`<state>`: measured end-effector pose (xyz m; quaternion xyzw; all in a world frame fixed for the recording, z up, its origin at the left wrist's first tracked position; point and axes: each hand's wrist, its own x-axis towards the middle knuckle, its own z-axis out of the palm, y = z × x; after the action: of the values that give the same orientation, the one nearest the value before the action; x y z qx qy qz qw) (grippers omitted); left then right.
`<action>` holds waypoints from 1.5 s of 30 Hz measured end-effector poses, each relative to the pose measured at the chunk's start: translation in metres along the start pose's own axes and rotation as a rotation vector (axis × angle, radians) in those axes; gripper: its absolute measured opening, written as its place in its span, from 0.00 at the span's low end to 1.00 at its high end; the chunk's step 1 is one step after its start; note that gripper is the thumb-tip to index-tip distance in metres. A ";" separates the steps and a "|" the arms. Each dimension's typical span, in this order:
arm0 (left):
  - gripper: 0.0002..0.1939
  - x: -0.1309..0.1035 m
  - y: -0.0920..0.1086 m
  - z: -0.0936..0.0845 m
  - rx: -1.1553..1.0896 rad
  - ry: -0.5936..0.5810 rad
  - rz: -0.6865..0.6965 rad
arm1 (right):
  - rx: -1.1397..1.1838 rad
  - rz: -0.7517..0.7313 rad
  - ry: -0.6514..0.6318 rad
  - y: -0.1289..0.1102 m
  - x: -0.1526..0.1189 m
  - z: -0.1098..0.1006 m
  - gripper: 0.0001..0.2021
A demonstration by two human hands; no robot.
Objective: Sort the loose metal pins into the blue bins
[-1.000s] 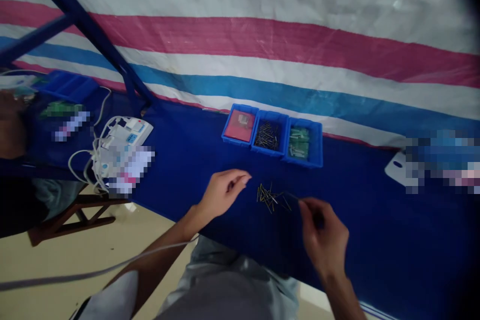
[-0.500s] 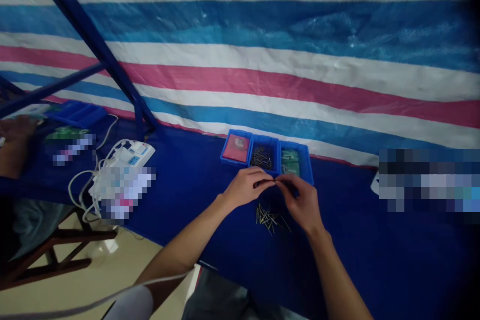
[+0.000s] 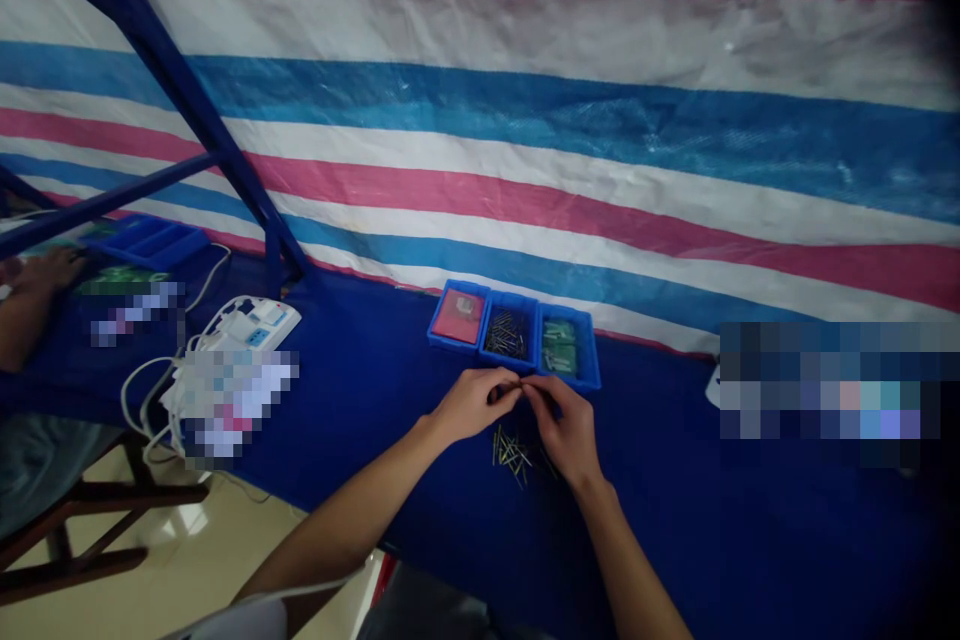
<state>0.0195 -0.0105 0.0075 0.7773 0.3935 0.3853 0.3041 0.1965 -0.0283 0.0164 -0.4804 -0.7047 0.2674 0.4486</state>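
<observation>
My left hand and my right hand meet fingertip to fingertip above the blue tabletop. Both are closed in a pinch, and whatever lies between the fingertips is too small and dark to name. Just below them lies a loose pile of thin, brass-coloured, pin-like pieces. Beyond my hands stand three joined blue bins: the left bin has a pink piece with a small clear item on it, the middle bin holds many thin dark metal pieces, and the right bin holds green and clear pieces.
A white power strip with tangled cables lies to the left. Farther left, another person's hand rests near a blue tray and green pieces. A striped sheet hangs behind the table; a blue metal frame stands left.
The view has tilted up and shifted, so the bins and hands appear lower and farther left. My hands stay pinched together at the fingertips. The other person's hand has shifted slightly.
</observation>
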 end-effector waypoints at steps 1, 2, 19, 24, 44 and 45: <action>0.07 0.000 -0.001 0.000 -0.009 0.012 -0.008 | 0.009 0.010 -0.002 -0.001 0.001 0.001 0.11; 0.07 0.000 -0.001 0.000 -0.016 0.031 -0.010 | 0.019 0.017 -0.008 -0.002 0.002 0.003 0.11; 0.10 0.000 -0.009 0.001 -0.106 0.123 -0.024 | -0.022 -0.062 0.070 0.019 -0.007 0.012 0.09; 0.11 0.001 -0.009 0.001 -0.152 -0.002 -0.127 | -0.018 -0.072 0.077 0.016 -0.007 0.012 0.09; 0.10 0.005 -0.003 -0.004 -0.110 -0.046 -0.111 | -0.023 -0.036 0.071 0.017 -0.009 0.012 0.09; 0.10 0.005 -0.003 -0.004 -0.109 -0.044 -0.107 | -0.027 -0.032 0.068 0.017 -0.009 0.012 0.09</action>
<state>0.0168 -0.0041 0.0096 0.7456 0.4061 0.3722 0.3748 0.1947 -0.0292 -0.0061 -0.4839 -0.7002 0.2342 0.4698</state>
